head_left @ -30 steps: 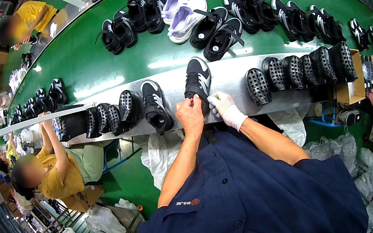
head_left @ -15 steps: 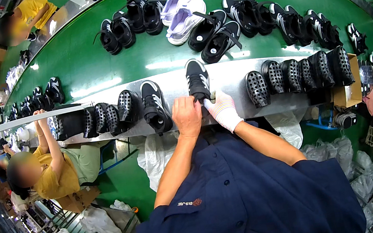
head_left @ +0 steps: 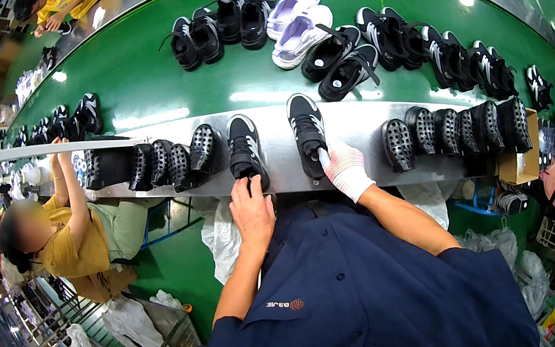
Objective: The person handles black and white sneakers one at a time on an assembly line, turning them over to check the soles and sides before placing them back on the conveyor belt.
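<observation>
Two black sneakers with grey-white trim stand toe-away on the metal ledge before me. My left hand (head_left: 252,210), bare, has its fingers hooked over the heel collar of the left sneaker (head_left: 242,143). My right hand (head_left: 348,171), in a white knit glove with coloured stripes at the cuff, grips the heel opening of the right sneaker (head_left: 306,129); a light-coloured fingertip shows at its collar. What the fingers do inside the shoes is hidden.
Black perforated shoe lasts (head_left: 204,147) line the ledge at left, more lasts (head_left: 422,130) at right beside a cardboard box (head_left: 522,153). Several black sneakers (head_left: 383,37) and a lilac pair (head_left: 300,35) lie on the green belt (head_left: 147,85). Co-workers sit at both sides.
My left hand has left the right sneaker and moved left onto the left sneaker's heel. My right hand stays at the right sneaker. The view has shifted slightly.
</observation>
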A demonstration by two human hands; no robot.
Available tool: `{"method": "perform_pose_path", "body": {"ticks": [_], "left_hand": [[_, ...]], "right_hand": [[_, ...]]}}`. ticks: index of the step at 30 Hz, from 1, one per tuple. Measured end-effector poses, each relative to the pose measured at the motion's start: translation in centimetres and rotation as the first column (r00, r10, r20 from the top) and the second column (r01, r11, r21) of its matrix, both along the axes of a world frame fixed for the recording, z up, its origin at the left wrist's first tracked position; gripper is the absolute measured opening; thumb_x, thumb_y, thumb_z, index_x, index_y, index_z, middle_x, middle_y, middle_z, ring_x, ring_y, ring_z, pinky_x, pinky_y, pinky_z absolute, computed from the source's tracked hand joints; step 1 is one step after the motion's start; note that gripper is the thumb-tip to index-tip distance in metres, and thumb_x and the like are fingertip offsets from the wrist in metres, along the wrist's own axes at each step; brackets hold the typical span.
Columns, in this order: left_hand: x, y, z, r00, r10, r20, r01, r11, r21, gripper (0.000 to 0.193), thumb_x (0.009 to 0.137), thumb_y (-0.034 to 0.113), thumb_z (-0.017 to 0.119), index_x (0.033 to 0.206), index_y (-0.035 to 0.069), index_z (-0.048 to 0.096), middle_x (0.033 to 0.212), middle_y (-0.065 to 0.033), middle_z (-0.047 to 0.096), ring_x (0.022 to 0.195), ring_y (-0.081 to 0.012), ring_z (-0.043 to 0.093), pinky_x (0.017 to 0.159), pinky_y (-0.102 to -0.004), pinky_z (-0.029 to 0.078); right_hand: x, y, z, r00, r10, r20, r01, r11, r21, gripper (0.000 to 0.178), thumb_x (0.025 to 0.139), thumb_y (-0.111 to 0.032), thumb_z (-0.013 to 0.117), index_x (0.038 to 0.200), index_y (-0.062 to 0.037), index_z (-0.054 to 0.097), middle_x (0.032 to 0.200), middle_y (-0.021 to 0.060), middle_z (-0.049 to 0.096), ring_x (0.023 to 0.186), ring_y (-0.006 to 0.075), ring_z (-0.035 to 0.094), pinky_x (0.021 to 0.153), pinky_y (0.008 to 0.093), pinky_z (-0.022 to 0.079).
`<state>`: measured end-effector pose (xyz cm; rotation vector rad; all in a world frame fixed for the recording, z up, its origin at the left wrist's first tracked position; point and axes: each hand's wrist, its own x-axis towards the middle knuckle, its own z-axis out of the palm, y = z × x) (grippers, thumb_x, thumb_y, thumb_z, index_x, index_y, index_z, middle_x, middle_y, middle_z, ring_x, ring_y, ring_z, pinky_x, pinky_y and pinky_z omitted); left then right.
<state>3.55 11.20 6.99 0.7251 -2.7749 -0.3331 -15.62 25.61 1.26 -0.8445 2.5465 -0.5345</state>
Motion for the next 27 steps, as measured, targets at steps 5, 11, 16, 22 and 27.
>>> {"method": "perform_pose_path", "body": {"ticks": [5, 11, 16, 22, 27], "left_hand": [[-0.8, -1.1, -3.6, 0.983, -0.183, -0.029, 0.184, 0.956, 0.228, 0.043, 0.080, -0.006, 0.062, 0.120, 0.009, 0.064, 0.099, -0.0153, 0.058, 0.097, -0.0371, 0.058, 0.083, -0.0463, 0.053], [-4.9, 0.9, -1.3, 0.900, -0.160, 0.406, 0.016, 0.941, 0.337, 0.052, 0.082, 0.034, 0.083, 0.128, 0.015, 0.068, 0.101, -0.0243, 0.068, 0.098, -0.0430, 0.064, 0.082, -0.0502, 0.055], [-9.5, -0.4, 3.6, 0.918, -0.218, 0.332, 0.139, 0.960, 0.245, 0.032, 0.085, 0.035, 0.080, 0.100, 0.008, 0.073, 0.084, -0.0173, 0.071, 0.087, -0.0372, 0.069, 0.073, -0.0470, 0.057], [-10.8, -9.8, 11.7, 0.916, -0.169, 0.365, 0.138, 0.984, 0.110, 0.033, 0.083, 0.035, 0.082, 0.098, 0.007, 0.074, 0.085, -0.0196, 0.071, 0.087, -0.0382, 0.069, 0.075, -0.0485, 0.058], [-9.6, -25.1, 9.7, 0.910, 0.004, 0.415, -0.016, 1.000, 0.027, 0.031, 0.084, 0.032, 0.082, 0.098, 0.006, 0.074, 0.092, -0.0203, 0.074, 0.091, -0.0411, 0.071, 0.078, -0.0503, 0.058]], "right_hand": [[1.2, -2.9, 0.2, 0.996, 0.085, -0.024, -0.085, 0.996, 0.011, 0.028, 0.098, -0.032, 0.061, 0.096, -0.0050, 0.068, 0.081, 0.0201, 0.072, 0.079, 0.0404, 0.072, 0.071, 0.0504, 0.057], [-3.9, -3.2, 4.2, 0.969, -0.094, 0.230, 0.096, 0.995, 0.002, 0.048, 0.095, -0.037, 0.062, 0.125, 0.0009, 0.066, 0.100, 0.0293, 0.072, 0.098, 0.0432, 0.071, 0.088, 0.0502, 0.056], [-11.8, -8.2, 5.6, 0.971, 0.004, -0.237, 0.055, 0.969, 0.242, 0.076, 0.090, -0.051, 0.071, 0.153, -0.0155, 0.045, 0.109, 0.0193, 0.073, 0.102, 0.0372, 0.069, 0.088, 0.0476, 0.053], [-14.0, -12.3, 2.2, 0.987, -0.126, -0.098, 0.151, 0.934, 0.323, 0.057, 0.093, -0.055, 0.066, 0.138, -0.0205, 0.063, 0.102, 0.0131, 0.077, 0.106, 0.0340, 0.072, 0.095, 0.0490, 0.048], [-17.5, -8.8, 0.3, 0.945, -0.184, -0.269, 0.265, 0.915, 0.305, 0.036, 0.097, -0.053, 0.061, 0.106, -0.0191, 0.070, 0.095, 0.0121, 0.078, 0.091, 0.0342, 0.075, 0.085, 0.0504, 0.050]]}}
